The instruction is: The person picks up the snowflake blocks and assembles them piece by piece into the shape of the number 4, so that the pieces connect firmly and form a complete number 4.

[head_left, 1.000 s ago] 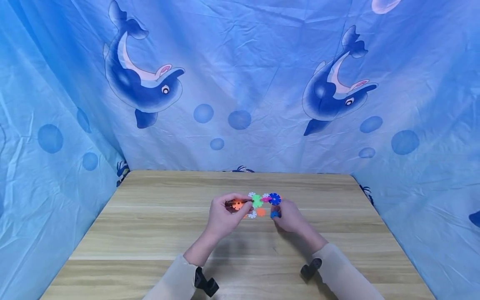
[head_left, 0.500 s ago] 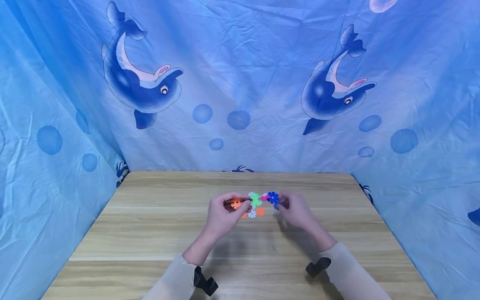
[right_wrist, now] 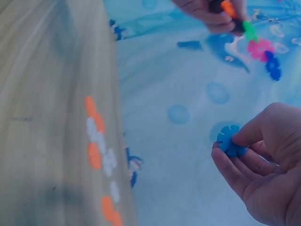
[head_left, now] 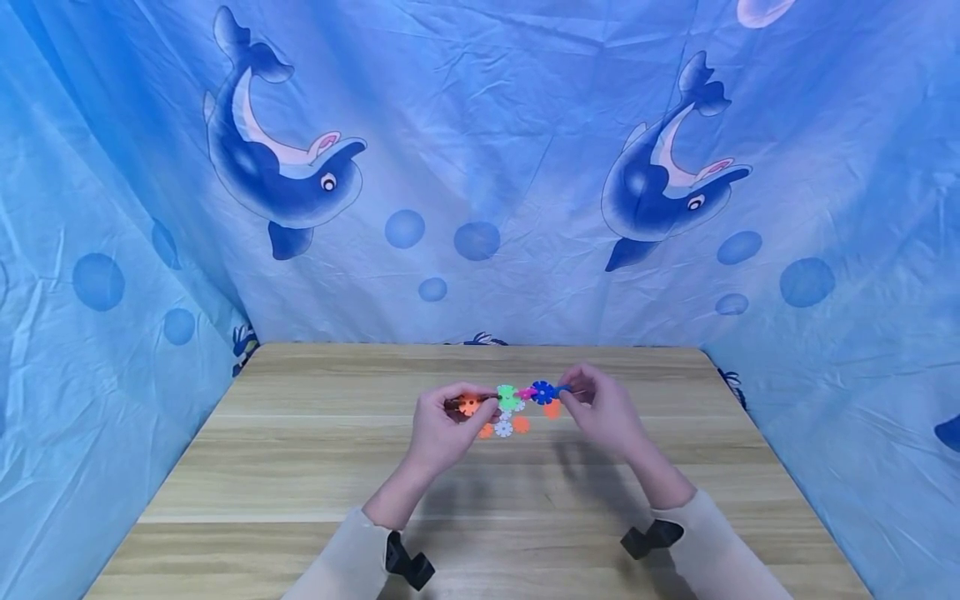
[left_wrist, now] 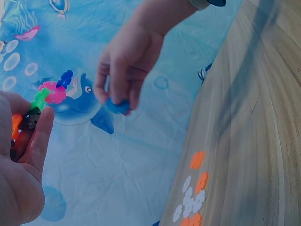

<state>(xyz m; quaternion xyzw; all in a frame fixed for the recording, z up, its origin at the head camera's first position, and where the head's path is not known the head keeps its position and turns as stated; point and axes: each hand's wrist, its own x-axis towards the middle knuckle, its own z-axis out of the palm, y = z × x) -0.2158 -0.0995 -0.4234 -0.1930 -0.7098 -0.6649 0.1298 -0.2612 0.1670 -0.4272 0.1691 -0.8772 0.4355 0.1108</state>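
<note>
My left hand (head_left: 441, 432) grips a chain of interlocking snowflake discs above the table. Out of its fingers run an orange disc (head_left: 469, 406), a green disc (head_left: 507, 398), a pink disc (right_wrist: 260, 49) and, at the free end, a dark blue disc (head_left: 542, 392). Darker brown and black discs sit partly hidden in that palm. Between thumb and fingers my right hand (head_left: 609, 415) pinches a single light blue disc (right_wrist: 229, 141), its notched rim showing. In both wrist views a gap separates this disc from the chain's dark blue end.
Loose orange discs (head_left: 521, 425) and white discs (head_left: 503, 428) lie in a cluster on the wooden table (head_left: 300, 467), below and behind the hands. A blue dolphin-print cloth (head_left: 480, 167) hangs along the table's back and sides.
My right hand has risen and lifted the light blue disc up level with the chain's dark blue end. The left hand and chain have shifted slightly left.
</note>
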